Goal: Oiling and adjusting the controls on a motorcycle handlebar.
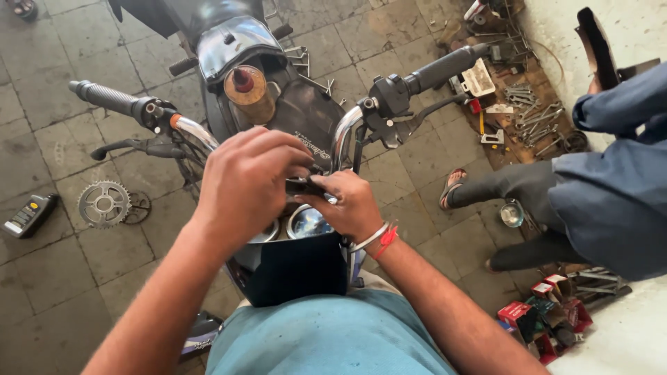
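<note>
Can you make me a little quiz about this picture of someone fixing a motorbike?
1. True or false: both hands, the left hand and the right hand, are together over the round gauges of the motorbike.
2. What toothed metal part lies on the floor to the left of the bike? A) sprocket B) helmet C) tyre
3. Fill in: the row of spanners lies on the ground near the ____ handlebar grip.

Key: 1 true; 2 A; 3 right
</note>
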